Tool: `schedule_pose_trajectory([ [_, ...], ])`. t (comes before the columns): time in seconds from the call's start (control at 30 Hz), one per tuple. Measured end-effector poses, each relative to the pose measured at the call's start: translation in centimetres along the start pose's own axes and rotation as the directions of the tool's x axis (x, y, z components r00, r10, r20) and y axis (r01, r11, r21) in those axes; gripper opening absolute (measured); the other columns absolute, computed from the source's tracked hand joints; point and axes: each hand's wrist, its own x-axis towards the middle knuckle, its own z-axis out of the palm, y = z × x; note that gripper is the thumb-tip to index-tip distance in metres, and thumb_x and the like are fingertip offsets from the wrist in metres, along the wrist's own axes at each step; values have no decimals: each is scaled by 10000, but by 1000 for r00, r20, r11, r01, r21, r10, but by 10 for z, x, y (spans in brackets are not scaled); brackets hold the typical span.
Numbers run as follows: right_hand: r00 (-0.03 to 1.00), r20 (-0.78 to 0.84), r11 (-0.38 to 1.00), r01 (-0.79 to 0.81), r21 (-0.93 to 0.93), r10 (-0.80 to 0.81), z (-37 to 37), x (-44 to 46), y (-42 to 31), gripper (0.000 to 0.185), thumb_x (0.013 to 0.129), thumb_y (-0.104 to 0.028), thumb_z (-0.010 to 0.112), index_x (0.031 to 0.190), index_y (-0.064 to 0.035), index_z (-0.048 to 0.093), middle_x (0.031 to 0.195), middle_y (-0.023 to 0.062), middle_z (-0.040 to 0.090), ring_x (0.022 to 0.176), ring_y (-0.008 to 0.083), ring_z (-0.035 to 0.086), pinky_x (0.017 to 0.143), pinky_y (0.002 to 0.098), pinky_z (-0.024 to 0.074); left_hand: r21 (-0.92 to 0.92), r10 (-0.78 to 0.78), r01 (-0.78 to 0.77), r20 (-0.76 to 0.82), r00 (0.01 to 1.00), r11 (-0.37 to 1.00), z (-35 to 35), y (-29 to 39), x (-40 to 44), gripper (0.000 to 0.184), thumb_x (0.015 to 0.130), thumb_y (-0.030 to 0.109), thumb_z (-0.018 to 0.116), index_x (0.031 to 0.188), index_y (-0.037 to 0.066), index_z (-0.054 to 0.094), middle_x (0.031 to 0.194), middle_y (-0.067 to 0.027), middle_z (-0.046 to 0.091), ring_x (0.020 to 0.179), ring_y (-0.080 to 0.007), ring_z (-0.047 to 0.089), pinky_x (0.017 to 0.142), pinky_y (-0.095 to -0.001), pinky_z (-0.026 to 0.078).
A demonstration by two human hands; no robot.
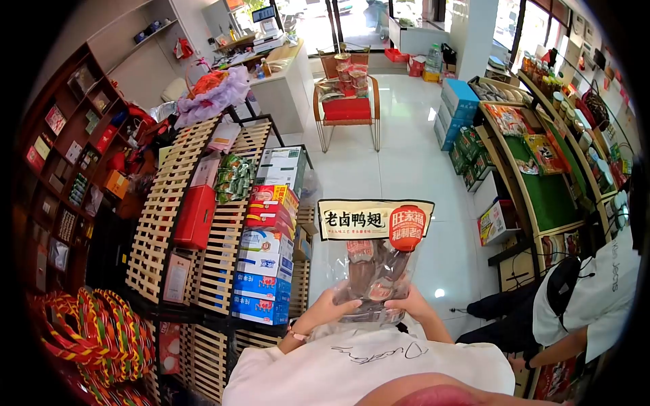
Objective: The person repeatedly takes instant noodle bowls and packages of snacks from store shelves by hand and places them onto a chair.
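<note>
A clear plastic bag (pixel 376 220) with a cream and red header label stands upright in front of my chest, with brown packaged pieces inside. My left hand (pixel 332 308) is closed round its lower left side, a bracelet on the wrist. At the lower right side of the bag, my right hand (pixel 412 304) grips it with the thumb on the front. The fingers behind the bag are partly hidden. Both hands are close to my white shirt (pixel 379 358).
Slatted wooden shelves (pixel 166 223) with stacked boxes (pixel 263 277) stand at the left. A red chair (pixel 347 118) holding packages is ahead on the tiled floor. Goods racks (pixel 548 196) line the right, where another person in a white shirt (pixel 589 298) stands close by.
</note>
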Motion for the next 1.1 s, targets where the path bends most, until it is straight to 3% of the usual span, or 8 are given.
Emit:
schedule_pose_trajectory([
  [0.1, 999, 19, 999, 35, 1, -35, -15, 26, -14, 690, 617, -10, 725, 1207, -10, 367, 1121, 67, 496, 1014, 152, 488, 867, 305, 410, 185, 64, -79, 86, 994, 979, -16, -5, 46, 488, 768, 164, 644, 1165, -18, 426, 1033, -69, 537, 883, -108, 496, 748, -253, 427],
  [0.2, 991, 14, 991, 133, -8, -133, -28, 62, -45, 711, 625, 5, 711, 1231, -18, 339, 1139, 62, 485, 1024, 146, 484, 873, 303, 403, 47, 7, -13, 139, 990, 999, -33, 2, 98, 511, 754, 161, 659, 1169, -19, 421, 1042, -78, 533, 898, -123, 498, 788, -269, 417],
  [0.33, 989, 14, 988, 145, -60, -144, -33, 123, -97, 778, 632, 17, 700, 1280, -32, 272, 1163, 75, 472, 1035, 152, 478, 875, 298, 403, 102, -130, 114, 164, 978, 988, -75, 13, 165, 592, 748, 232, 663, 1207, -13, 380, 1080, -79, 537, 928, -152, 516, 832, -293, 411],
  [0.37, 992, -3, 989, 126, -72, -127, -30, 137, -114, 783, 632, 20, 698, 1283, -32, 267, 1163, 77, 472, 1036, 154, 478, 875, 298, 404, 155, -64, 43, 138, 988, 987, -90, 0, 183, 571, 763, 241, 651, 1207, 5, 382, 1032, -65, 547, 858, -119, 529, 748, -261, 447],
  [0.5, 989, -50, 984, 134, -120, -141, -28, 192, -155, 807, 633, 27, 696, 1299, -25, 243, 1168, 87, 467, 1015, 156, 492, 854, 294, 421, -5, -130, 131, 103, 986, 991, -129, 28, 238, 450, 786, 204, 627, 1152, 21, 437, 942, -40, 561, 769, -78, 522, 611, -206, 440],
  [0.73, 993, -45, 991, 103, -84, -107, -43, 284, -189, 798, 599, 7, 720, 1278, -21, 302, 1155, 89, 477, 1023, 157, 475, 897, 301, 376, -138, -152, 151, -1, 988, 979, -178, 16, 306, 376, 794, 163, 613, 1111, 18, 471, 864, -3, 556, 701, -48, 491, 575, -197, 419],
  [0.97, 997, -79, 989, -26, -143, 15, -64, 338, -204, 734, 653, -79, 719, 1258, 12, 314, 869, 55, 580, 728, 94, 542, 636, 234, 450, -192, -278, 263, -54, 959, 945, -202, 10, 349, 370, 800, 151, 606, 1124, 30, 473, 817, 25, 536, 659, -37, 456, 538, -189, 391],
  [1.1, 997, -59, 989, -54, -136, 46, -92, 385, -195, 674, 663, -100, 717, 1223, 14, 360, 936, 76, 576, 783, 114, 555, 676, 247, 461, -200, -224, 203, -89, 971, 959, -218, 11, 387, 348, 804, 165, 605, 1099, 28, 481, 821, 24, 535, 663, -37, 451, 562, -198, 396],
])
